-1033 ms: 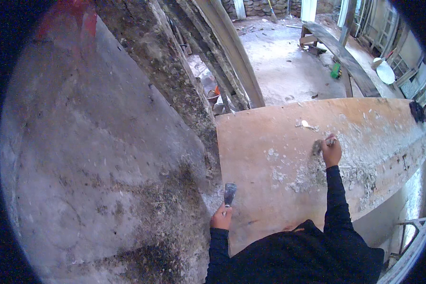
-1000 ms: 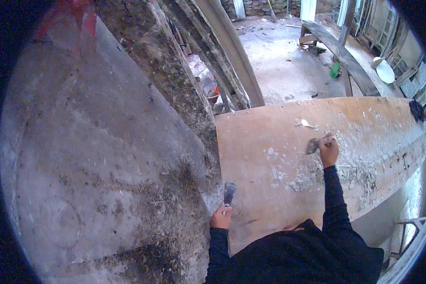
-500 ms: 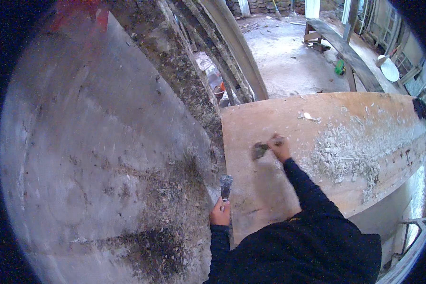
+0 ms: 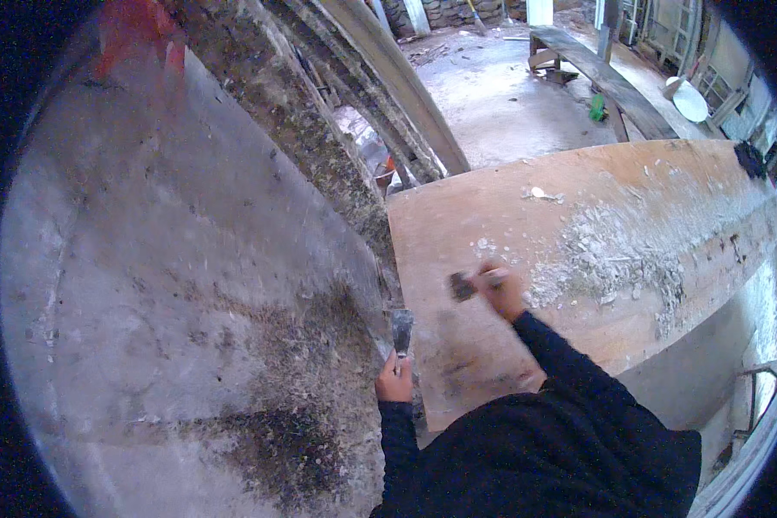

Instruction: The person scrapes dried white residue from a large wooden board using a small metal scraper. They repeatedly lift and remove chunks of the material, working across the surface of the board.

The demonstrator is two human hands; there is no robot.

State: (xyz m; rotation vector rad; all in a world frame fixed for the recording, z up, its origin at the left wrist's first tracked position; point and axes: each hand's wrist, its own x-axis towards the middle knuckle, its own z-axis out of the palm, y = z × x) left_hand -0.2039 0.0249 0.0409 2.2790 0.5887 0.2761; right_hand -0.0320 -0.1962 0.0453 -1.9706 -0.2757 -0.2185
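My left hand (image 4: 395,380) is closed round the handle of a putty knife (image 4: 402,326), its flat grey blade pointing up and away from me, beside the near left edge of a plywood sheet (image 4: 440,216). Over the sheet, my right hand (image 4: 504,292) grips a short-handled brush (image 4: 462,287). Its dark head points left and is somewhat blurred; whether it touches the wood I cannot tell. Pale scraped flakes (image 4: 613,259) lie heaped on the sheet to the right of that hand. A few smaller bits (image 4: 492,250) are scattered just beyond it.
On the left stands a large grey, stained panel (image 4: 190,224), bordered by a crusted plank (image 4: 293,112). A white scrap (image 4: 539,193) and a black bundle (image 4: 750,159) rest on the plywood. Farther off are a long wooden bench (image 4: 604,82) and a green object (image 4: 597,107) near its legs.
My view has shifted, so the scene sits higher and farther left. The brush has moved nearer me over the plywood, and small flakes now show beyond my right hand. The putty knife stays held.
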